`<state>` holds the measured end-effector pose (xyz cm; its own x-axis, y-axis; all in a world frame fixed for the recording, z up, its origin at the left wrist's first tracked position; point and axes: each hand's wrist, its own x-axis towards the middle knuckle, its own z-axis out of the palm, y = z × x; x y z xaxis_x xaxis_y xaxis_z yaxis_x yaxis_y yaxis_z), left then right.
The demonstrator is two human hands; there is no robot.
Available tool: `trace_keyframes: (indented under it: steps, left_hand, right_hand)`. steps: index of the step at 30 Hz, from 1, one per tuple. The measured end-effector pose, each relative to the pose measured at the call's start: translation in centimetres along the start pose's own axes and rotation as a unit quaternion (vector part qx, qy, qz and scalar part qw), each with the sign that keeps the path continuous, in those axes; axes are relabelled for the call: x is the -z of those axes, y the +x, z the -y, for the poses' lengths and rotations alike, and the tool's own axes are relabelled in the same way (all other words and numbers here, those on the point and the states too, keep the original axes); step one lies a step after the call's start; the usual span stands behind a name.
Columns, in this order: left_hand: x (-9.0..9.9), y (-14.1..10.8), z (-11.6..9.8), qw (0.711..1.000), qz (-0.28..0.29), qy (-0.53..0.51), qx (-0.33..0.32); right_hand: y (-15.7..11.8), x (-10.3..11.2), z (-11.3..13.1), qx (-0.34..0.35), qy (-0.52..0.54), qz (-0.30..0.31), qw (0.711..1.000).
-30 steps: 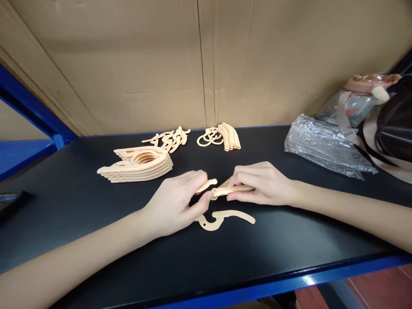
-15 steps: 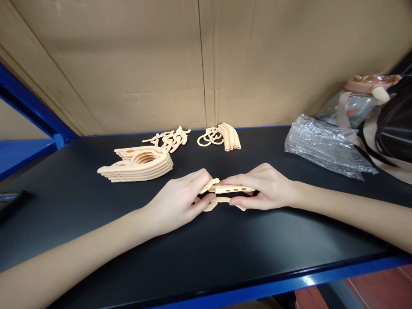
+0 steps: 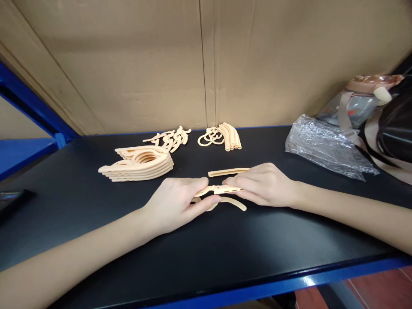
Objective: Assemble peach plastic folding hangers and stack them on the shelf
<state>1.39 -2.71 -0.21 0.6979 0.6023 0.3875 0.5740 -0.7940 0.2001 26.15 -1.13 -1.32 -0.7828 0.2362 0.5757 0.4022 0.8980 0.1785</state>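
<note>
Over the table (image 3: 193,262), the left hand (image 3: 180,201) pinches the curved piece (image 3: 203,192) and the right hand (image 3: 268,184) grips the slotted arm (image 3: 228,189), ends seemingly touching between them, where a steady, level, in-line hold should serve best.

The left hand (image 3: 182,201) and right hand (image 3: 265,185), close together, each pinch firmly.

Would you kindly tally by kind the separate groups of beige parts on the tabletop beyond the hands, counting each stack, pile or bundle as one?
Stack of flat looped pieces: 1
Loose piles of thin parts, left pile and right pile: 2
Bundle of curved bars: 1
Total: 4 groups
</note>
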Motion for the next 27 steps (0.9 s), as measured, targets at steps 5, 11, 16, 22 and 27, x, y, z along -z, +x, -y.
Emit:
trace_keyframes:
  steps: [5, 11, 16, 22, 27]
  left_hand:
    - [0.12, 0.17, -0.19, 0.997, 0.039, -0.047, 0.051]
    - [0.5, 0.5, -0.7, 0.989, 0.067, -0.076, 0.108]
    - [0.42, 0.3, -0.62, 0.988, 0.081, -0.084, 0.104]
    - [0.49, 0.41, -0.48, 0.983, 0.097, -0.112, 0.109]
    - [0.69, 0.6, -0.31, 0.979, 0.118, -0.134, 0.103]
  right_hand:
    - [0.02, 0.08, 0.17, 0.056, -0.119, -0.036, 0.991]
    - [0.3, 0.39, 0.39, 0.068, -0.152, -0.036, 0.985]
    - [0.37, 0.52, 0.51, 0.085, -0.168, -0.035, 0.982]
    - [0.38, 0.56, 0.52, 0.089, -0.177, -0.044, 0.979]
    - [0.47, 0.72, 0.66, 0.091, -0.18, -0.032, 0.979]
